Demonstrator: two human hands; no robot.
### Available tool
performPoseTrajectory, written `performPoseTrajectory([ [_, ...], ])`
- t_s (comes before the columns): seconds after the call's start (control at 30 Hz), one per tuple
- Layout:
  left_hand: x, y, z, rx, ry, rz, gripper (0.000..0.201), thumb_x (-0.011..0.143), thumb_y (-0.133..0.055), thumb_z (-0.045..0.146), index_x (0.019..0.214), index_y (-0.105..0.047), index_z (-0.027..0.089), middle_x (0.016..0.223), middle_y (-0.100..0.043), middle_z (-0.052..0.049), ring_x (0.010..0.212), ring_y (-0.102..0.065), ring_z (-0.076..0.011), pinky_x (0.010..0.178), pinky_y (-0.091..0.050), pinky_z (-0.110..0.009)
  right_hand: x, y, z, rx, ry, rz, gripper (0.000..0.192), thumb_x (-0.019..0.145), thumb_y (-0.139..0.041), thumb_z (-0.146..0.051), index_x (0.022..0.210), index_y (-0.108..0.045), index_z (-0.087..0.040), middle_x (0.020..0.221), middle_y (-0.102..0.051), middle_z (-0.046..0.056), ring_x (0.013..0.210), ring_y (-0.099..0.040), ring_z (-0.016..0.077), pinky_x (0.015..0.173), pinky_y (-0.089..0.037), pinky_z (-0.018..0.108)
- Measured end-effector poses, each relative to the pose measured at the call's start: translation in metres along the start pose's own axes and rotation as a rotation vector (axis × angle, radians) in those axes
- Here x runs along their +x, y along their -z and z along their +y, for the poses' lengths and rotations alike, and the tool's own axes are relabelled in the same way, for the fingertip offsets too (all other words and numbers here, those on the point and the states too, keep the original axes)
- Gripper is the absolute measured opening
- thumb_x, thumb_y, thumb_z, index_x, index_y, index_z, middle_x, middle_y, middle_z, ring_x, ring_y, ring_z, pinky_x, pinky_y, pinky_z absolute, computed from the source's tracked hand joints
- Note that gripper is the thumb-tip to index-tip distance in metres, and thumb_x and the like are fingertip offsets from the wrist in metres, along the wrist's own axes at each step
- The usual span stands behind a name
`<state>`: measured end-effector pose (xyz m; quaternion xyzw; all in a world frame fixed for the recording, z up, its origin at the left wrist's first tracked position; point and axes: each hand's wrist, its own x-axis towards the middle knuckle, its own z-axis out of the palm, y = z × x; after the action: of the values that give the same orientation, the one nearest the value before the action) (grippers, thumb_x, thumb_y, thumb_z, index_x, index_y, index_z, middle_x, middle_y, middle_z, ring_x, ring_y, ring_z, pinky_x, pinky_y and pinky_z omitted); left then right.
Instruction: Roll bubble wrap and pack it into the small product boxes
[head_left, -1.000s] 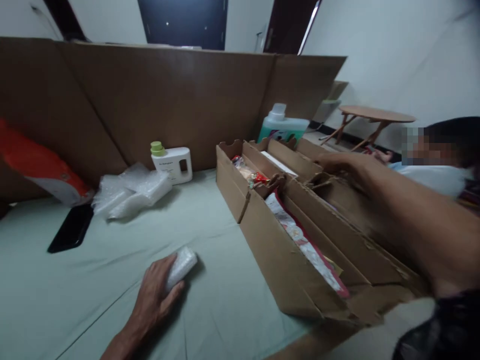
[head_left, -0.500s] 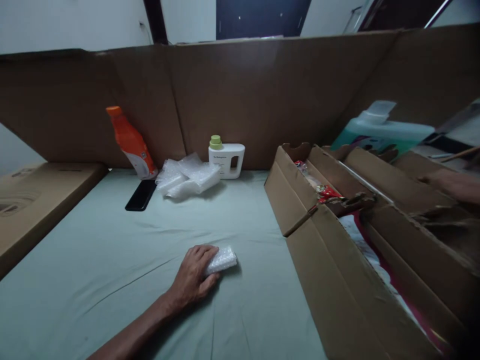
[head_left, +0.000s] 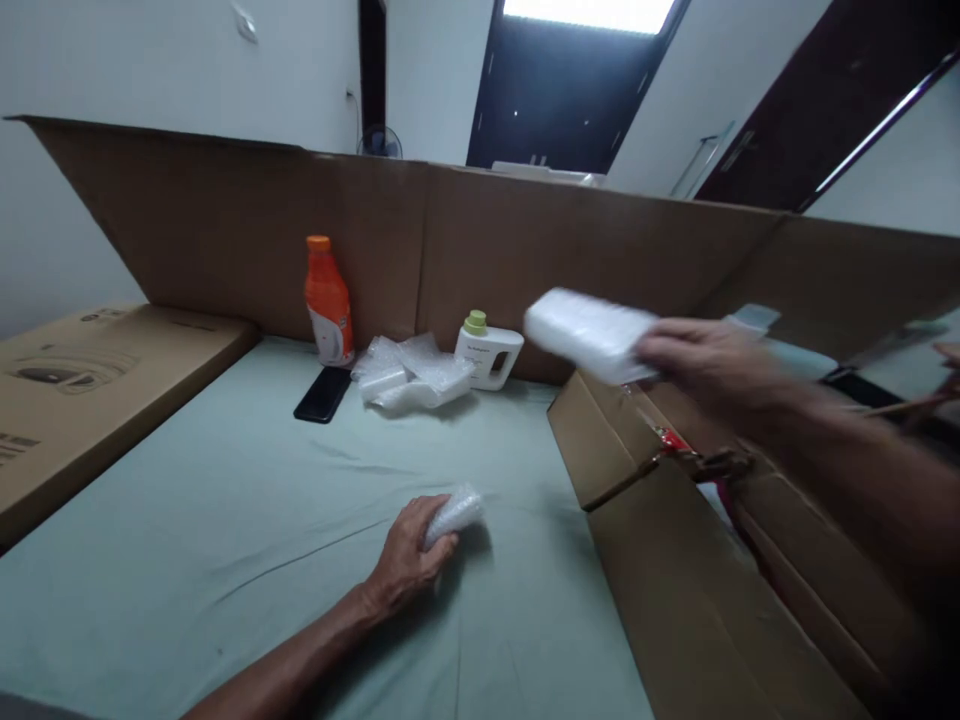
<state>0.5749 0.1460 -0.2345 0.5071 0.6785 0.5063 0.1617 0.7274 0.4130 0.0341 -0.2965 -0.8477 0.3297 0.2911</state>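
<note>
My left hand (head_left: 415,545) is closed round a small bubble-wrapped bundle (head_left: 459,512) on the pale green cloth (head_left: 300,620); what the wrap contains is hidden. Raised above the cardboard boxes, my right hand (head_left: 694,360) grips one end of a white rectangular packet (head_left: 589,330), blurred by motion, whose kind I cannot make out. Folded sheets of bubble wrap (head_left: 412,375) lie at the back of the cloth. Beside them are a black phone (head_left: 322,394), an orange-and-white bottle (head_left: 328,305) and a white jug with a green cap (head_left: 491,350).
Cardboard boxes (head_left: 652,590) stand along the right, with red packaging (head_left: 671,438) showing inside. A flat printed carton (head_left: 112,385) lies at the left. Behind the bottles rises a tall cardboard panel (head_left: 360,220). A container with a clear cap (head_left: 754,318) is partly hidden by my right arm.
My right hand has come up out of the box area at the right with the white packet. My left hand keeps its hold on the bubble-wrapped bundle, now tilted more. The camera view has shifted.
</note>
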Motion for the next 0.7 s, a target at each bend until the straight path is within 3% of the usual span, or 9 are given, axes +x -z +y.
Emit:
performPoseTrajectory([
  [0.07, 0.002, 0.020, 0.002, -0.089, 0.090, 0.092, 0.044, 0.085, -0.056, 0.033, 0.125, -0.062, 0.014, 0.116, -0.070, -0.012, 0.103, -0.066, -0.0249, 0.088, -0.052, -0.036, 0.011, -0.064, -0.018, 0.173, -0.098, -0.179, 0.024, 0.076, -0.072, -0.034, 0.064, -0.065, -0.015, 0.062, -0.060, 0.000, 0.054, -0.050, 0.0083, 0.054, -0.040, 0.024],
  [0.17, 0.004, 0.063, -0.001, -0.205, 0.279, 0.262, 0.048, 0.080, -0.061, 0.041, 0.120, -0.063, 0.015, 0.107, -0.070, -0.008, 0.092, -0.065, -0.0235, 0.081, -0.050, -0.033, 0.039, -0.139, -0.029, 0.220, -0.118, -0.225, 0.023, 0.073, -0.074, -0.034, 0.064, -0.064, -0.015, 0.058, -0.057, -0.002, 0.052, -0.052, 0.0088, 0.051, -0.041, 0.022],
  [0.27, -0.001, 0.108, -0.009, -0.321, 0.400, 0.337, 0.051, 0.073, -0.069, 0.046, 0.114, -0.064, 0.015, 0.099, -0.068, -0.005, 0.087, -0.060, -0.0211, 0.078, -0.047, -0.030, 0.069, -0.187, -0.021, 0.259, -0.141, -0.158, 0.026, 0.078, -0.070, -0.041, 0.073, -0.062, -0.016, 0.070, -0.064, 0.001, 0.059, -0.061, 0.0112, 0.052, -0.041, 0.020],
  [0.33, -0.009, 0.128, -0.015, -0.416, 0.454, 0.328, 0.055, 0.071, -0.071, 0.049, 0.113, -0.063, 0.015, 0.095, -0.067, -0.005, 0.083, -0.059, -0.0196, 0.075, -0.045, -0.028, 0.072, -0.209, -0.012, 0.291, -0.157, -0.133, 0.031, 0.081, -0.067, -0.047, 0.079, -0.062, -0.017, 0.082, -0.068, 0.005, 0.066, -0.066, 0.0125, 0.053, -0.041, 0.020],
  [0.43, -0.025, 0.138, -0.018, -0.634, 0.518, 0.254, 0.058, 0.073, -0.068, 0.052, 0.117, -0.059, 0.015, 0.095, -0.068, -0.006, 0.078, -0.061, -0.0184, 0.069, -0.045, -0.026, 0.032, -0.241, -0.006, 0.359, -0.180, -0.252, 0.040, 0.079, -0.068, -0.055, 0.087, -0.066, -0.016, 0.096, -0.073, 0.009, 0.076, -0.071, 0.0171, 0.057, -0.046, 0.022],
  [0.53, -0.038, 0.137, -0.018, -0.735, 0.506, 0.166, 0.051, 0.072, -0.066, 0.044, 0.114, -0.058, 0.015, 0.098, -0.069, -0.007, 0.080, -0.062, -0.0191, 0.069, -0.046, -0.027, -0.042, -0.270, -0.010, 0.445, -0.187, -0.463, 0.055, 0.072, -0.073, -0.061, 0.106, -0.071, -0.018, 0.107, -0.075, 0.011, 0.087, -0.073, 0.0235, 0.066, -0.055, 0.030],
  [0.6, -0.046, 0.139, -0.020, -0.520, 0.427, 0.140, 0.039, 0.074, -0.062, 0.032, 0.110, -0.058, 0.016, 0.101, -0.069, -0.008, 0.086, -0.064, -0.0210, 0.075, -0.049, -0.030, -0.091, -0.285, -0.013, 0.519, -0.177, -0.525, 0.056, 0.077, -0.069, -0.065, 0.112, -0.071, -0.021, 0.114, -0.074, 0.010, 0.099, -0.071, 0.0253, 0.078, -0.056, 0.035],
  [0.7, -0.065, 0.151, -0.032, -0.015, 0.159, 0.208, 0.030, 0.077, -0.055, 0.013, 0.107, -0.058, 0.019, 0.121, -0.066, -0.012, 0.111, -0.063, -0.0265, 0.095, -0.048, -0.041, -0.145, -0.292, -0.011, 0.587, -0.235, -0.426, 0.050, 0.088, -0.060, -0.064, 0.112, -0.073, -0.022, 0.117, -0.073, 0.010, 0.108, -0.068, 0.0259, 0.090, -0.054, 0.038],
])
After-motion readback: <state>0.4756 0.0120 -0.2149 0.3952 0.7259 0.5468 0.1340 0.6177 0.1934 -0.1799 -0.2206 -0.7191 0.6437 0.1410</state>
